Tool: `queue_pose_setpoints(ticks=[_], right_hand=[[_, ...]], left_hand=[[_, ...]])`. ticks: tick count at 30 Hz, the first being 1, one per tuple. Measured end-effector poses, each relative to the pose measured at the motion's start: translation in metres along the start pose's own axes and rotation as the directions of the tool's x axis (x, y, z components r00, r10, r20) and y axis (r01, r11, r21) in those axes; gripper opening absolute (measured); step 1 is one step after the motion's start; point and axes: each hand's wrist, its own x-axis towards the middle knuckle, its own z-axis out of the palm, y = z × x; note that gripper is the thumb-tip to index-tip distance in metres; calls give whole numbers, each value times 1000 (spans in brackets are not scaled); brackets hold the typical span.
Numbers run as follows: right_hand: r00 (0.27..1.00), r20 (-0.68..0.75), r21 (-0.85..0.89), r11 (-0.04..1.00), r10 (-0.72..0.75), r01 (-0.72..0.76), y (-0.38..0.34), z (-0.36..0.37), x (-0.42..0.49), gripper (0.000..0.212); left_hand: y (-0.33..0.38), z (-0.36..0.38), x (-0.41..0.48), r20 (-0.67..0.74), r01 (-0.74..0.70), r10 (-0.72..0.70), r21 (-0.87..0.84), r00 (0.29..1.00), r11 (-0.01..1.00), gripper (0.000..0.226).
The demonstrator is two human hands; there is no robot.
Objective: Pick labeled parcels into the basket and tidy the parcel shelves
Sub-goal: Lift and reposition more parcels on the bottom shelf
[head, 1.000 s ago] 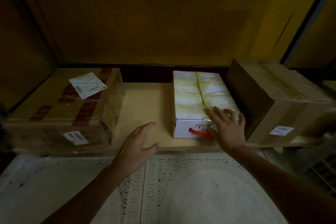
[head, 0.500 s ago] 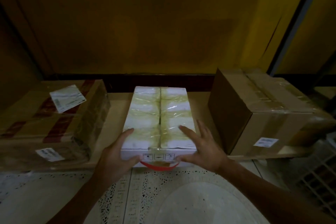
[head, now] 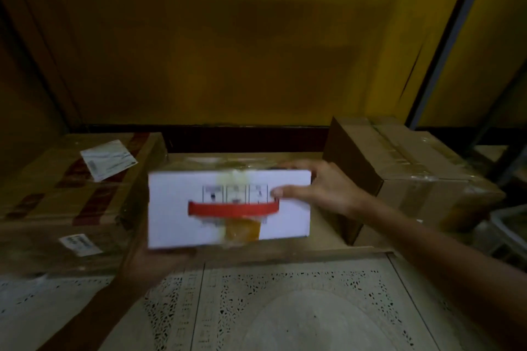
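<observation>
- The left carton and right carton close in the shelf gap from both sides.
- The box fills most of that gap, with its left edge just beside the left carton.
- The right grip takes up the slot between the box and the right carton.
- Open room lies above the cartons, up the wall, and over the floor in front.

Low wooden shelf, pale board, its front edge bordering the patterned tile floor below me. On the board, left: wide taped cardboard box, top label white and skewed, front label on the near face. Right: brown box, taped, set at an angle, one corner towards me. Board bare between the two. White parcel is in front of that gap; contact with the board cannot be judged
</observation>
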Motion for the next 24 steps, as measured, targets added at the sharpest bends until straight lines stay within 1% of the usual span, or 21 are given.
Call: queue_pose_setpoints(ticks=[1, 2, 3, 4, 5, 7, 8, 10, 11, 13, 16, 18, 21, 22, 24], right_hand=[[999, -52, 34, 999, -11, 13, -9, -6, 3, 59], [993, -119, 91, 995, -19, 30, -16, -12, 5, 60], [986, -166, 161, 986, -19, 46, -20, -16, 7, 67], [984, -177, 207, 977, -20, 57, -25, -18, 7, 75], [988, -147, 217, 973, -44, 75, -30, -17, 7, 81], [989, -65, 158, 977, -132, 141, -38, -8, 6, 92], [985, -63, 122, 978, -161, 167, -41, -3, 6, 99], [968, -148, 78, 973, -204, 217, -44, 5, 8, 107], [953, -212, 85, 968, -215, 237, -44, 8, 10, 106], [923, -324, 100, 963, -206, 250, -44, 13, 14, 98], [904, -377, 77, 966, -201, 247, -40, 20, 20, 90], [905, -387, 101, 968, -176, 232, -36, 19, 24, 85], [903, -415, 119, 976, -116, 180, -26, 17, 30, 81], [901, -425, 129, 979, -90, 158, -22, 16, 32, 79], [908, -420, 128, 989, -14, 74, -11, 20, 38, 73]], left_hand=[[11, -3, 3, -55, -28, 26, -36, 998, 999, 78], [23, -7, 5, -113, -47, 38, -79, 993, 996, 71], [35, -13, 9, -180, -67, 44, -127, 983, 990, 63], [47, -19, 11, -255, -70, 24, -174, 967, 982, 55], [58, -25, 14, -330, -60, -19, -227, 944, 972, 50], [78, -35, 20, -421, -72, -95, -363, 902, 929, 47], [86, -38, 22, -442, -103, -106, -423, 891, 900, 45], [98, -42, 26, -456, -158, -99, -492, 885, 856, 42], [102, -43, 26, -442, -166, -91, -510, 892, 844, 45], [102, -43, 23, -385, -171, -45, -509, 922, 844, 61], [88, -38, 16, -242, -169, 50, -499, 969, 850, 88], [72, -31, 8, -122, -140, 89, -523, 989, 841, 96], [44, -16, -8, 44, -35, 68, -512, 997, 858, 92], [35, -10, -13, 74, -24, 70, -502, 995, 864, 90], [19, 1, -19, 71, -43, 88, -481, 994, 875, 84]])
